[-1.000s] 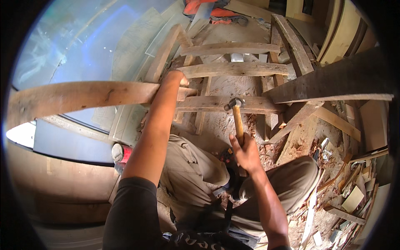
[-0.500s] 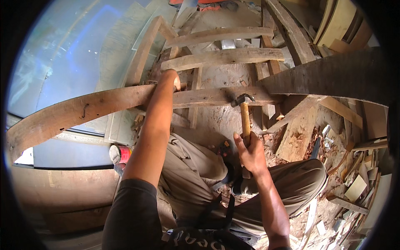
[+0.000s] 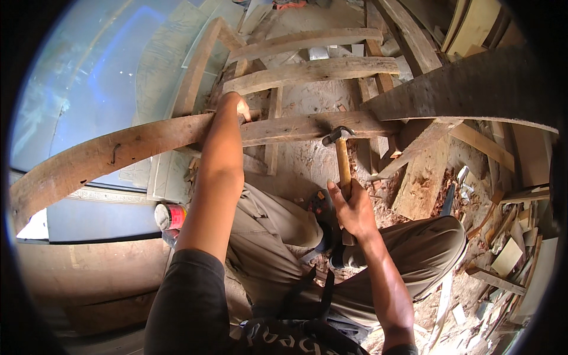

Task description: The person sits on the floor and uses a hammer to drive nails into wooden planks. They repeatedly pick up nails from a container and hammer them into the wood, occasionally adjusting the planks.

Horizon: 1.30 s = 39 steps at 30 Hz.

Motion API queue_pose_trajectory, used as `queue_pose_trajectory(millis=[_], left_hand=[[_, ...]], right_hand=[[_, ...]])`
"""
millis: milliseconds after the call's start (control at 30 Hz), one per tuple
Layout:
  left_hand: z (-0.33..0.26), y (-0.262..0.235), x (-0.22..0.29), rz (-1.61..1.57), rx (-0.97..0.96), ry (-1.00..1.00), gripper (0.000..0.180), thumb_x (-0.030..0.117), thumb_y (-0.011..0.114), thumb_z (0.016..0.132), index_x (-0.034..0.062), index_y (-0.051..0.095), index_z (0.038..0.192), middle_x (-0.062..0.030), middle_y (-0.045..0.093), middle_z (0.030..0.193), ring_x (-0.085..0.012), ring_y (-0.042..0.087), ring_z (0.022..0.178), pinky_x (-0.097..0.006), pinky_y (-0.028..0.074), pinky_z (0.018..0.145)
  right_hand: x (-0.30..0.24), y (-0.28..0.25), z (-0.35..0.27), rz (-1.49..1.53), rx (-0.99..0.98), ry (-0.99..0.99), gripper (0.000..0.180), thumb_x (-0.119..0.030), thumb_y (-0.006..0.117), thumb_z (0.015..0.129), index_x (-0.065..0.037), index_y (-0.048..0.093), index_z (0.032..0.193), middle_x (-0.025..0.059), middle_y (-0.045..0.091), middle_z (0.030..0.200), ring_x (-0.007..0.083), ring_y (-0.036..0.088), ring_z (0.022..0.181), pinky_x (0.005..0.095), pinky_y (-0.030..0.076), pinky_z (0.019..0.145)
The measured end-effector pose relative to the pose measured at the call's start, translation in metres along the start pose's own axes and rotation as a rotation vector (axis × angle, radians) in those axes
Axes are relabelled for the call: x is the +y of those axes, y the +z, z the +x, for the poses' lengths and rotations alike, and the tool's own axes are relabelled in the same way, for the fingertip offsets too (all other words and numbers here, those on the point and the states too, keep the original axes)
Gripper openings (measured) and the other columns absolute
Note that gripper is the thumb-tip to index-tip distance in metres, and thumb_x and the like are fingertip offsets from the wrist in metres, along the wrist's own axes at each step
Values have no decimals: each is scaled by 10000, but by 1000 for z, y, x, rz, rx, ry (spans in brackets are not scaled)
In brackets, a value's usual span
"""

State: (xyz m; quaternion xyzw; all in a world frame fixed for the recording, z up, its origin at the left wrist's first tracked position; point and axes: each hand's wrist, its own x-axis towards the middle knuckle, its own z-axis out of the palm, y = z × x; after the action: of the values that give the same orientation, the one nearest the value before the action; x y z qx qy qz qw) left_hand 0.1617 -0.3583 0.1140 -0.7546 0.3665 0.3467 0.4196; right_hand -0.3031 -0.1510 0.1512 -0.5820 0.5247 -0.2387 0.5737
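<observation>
My right hand point(image 3: 354, 208) grips the wooden handle of a claw hammer point(image 3: 339, 155), whose metal head rests against the near edge of a long weathered plank point(image 3: 118, 151). My left hand point(image 3: 232, 107) is closed over that same plank near its middle, holding it. The plank runs from the far left across a rough frame of wooden slats point(image 3: 307, 70). A bent nail point(image 3: 113, 154) sticks out of the plank to the left of my left hand. My knees in khaki trousers sit below the plank.
A wide dark board point(image 3: 473, 89) crosses the upper right. Wood scraps and offcuts point(image 3: 509, 236) litter the ground at right. A red and white can point(image 3: 170, 216) lies by my left knee. A pale sheet point(image 3: 89, 77) covers the upper left.
The hammer head has stayed at the plank's edge while the view shifted down. My left hand keeps its hold on the plank, whose left end now sits lower in view.
</observation>
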Motion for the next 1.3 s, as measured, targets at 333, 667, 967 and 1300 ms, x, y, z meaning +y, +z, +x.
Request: queue_pose_trajectory(millis=[333, 667, 967, 1300], left_hand=[[-73, 9, 28, -21, 76, -77, 899, 517, 700, 838, 113, 329, 1550, -88, 248, 1636, -245, 335, 1459, -409, 304, 1181], [-34, 6, 11, -88, 9, -86, 944, 546, 668, 862, 114, 232, 1580, -88, 196, 1649, -266, 317, 1469, -416, 285, 1187], [-78, 10, 27, -60, 119, -105, 929, 575, 683, 836, 127, 309, 1558, -99, 251, 1632, -262, 340, 1458, -421, 293, 1184], [-57, 12, 19, -156, 133, -98, 906, 586, 737, 760, 140, 450, 1493, -121, 361, 1584, -296, 400, 1419, -481, 303, 1170]], right_hand=[[1, -2, 0, 59, 30, 11, 439, -379, 666, 959, 30, 554, 845, 96, 607, 615, 173, 602, 542, 329, 478, 532], [-1, 7, 2, -26, 11, 38, 493, -410, 655, 954, 69, 570, 875, 188, 639, 666, 276, 670, 640, 385, 527, 642], [-3, 2, 2, 8, -22, 99, 509, -431, 661, 948, 65, 569, 880, 175, 651, 673, 264, 668, 627, 382, 529, 620], [2, 5, 3, -18, 0, 73, 490, -418, 660, 951, 61, 575, 885, 176, 662, 674, 246, 677, 655, 375, 531, 638]])
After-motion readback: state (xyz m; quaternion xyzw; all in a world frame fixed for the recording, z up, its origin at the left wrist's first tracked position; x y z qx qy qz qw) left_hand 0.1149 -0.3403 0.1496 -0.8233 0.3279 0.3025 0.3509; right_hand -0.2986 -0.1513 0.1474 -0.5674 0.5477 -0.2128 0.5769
